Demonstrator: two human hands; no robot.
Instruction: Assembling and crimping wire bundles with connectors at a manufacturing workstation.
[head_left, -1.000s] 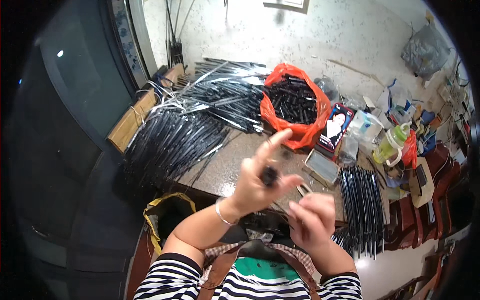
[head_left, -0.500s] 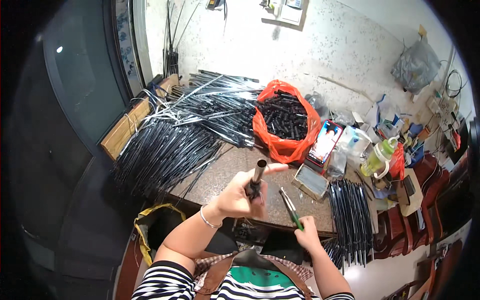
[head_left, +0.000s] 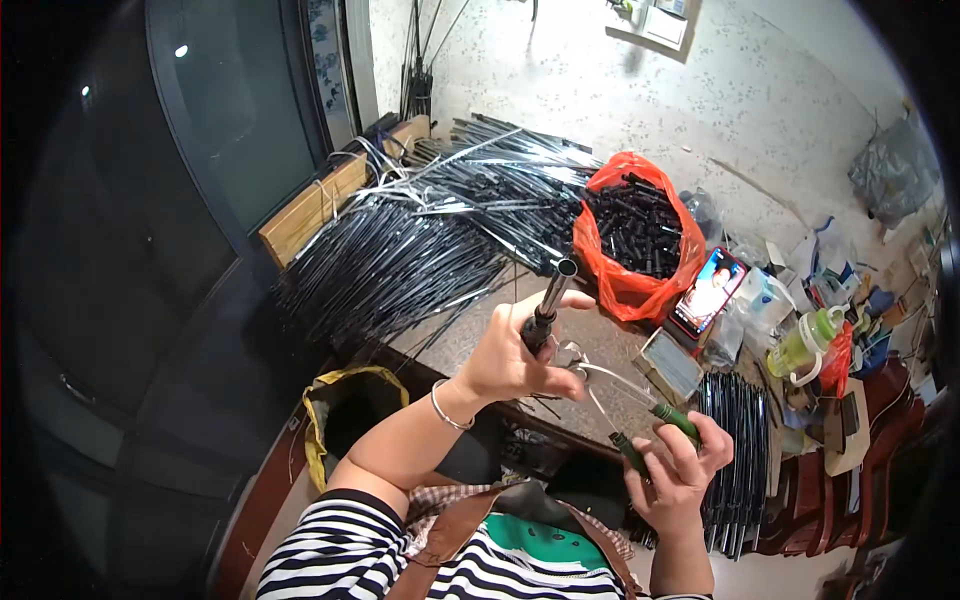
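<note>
My left hand (head_left: pixel 500 358), with a bangle at its wrist, is closed round a silver metal tube (head_left: pixel 556 288) that has a black fitting (head_left: pixel 537 330) at its lower end. The tube points up and away, its open end showing. My right hand (head_left: pixel 682 475) is wrapped about the green-handled pliers (head_left: pixel 676 420), whose handles are spread wide apart. The pliers' jaws are near the thumb of my left hand, beside the black fitting; whether they touch it I cannot tell.
Bundles of thin black and silver rods (head_left: pixel 400 265) cover the table's left side. A red plastic bag (head_left: pixel 590 245) holds black fittings. Nearby are a phone (head_left: pixel 712 290), a small box (head_left: pixel 672 365), a green bottle (head_left: pixel 800 345) and a rod stack (head_left: pixel 735 450). A yellow-edged bag (head_left: pixel 312 425) stands below.
My right hand has brought the pliers up to my left hand and spread their handles. The view has shifted, so the scene sits further right. The tube stays in my left hand.
</note>
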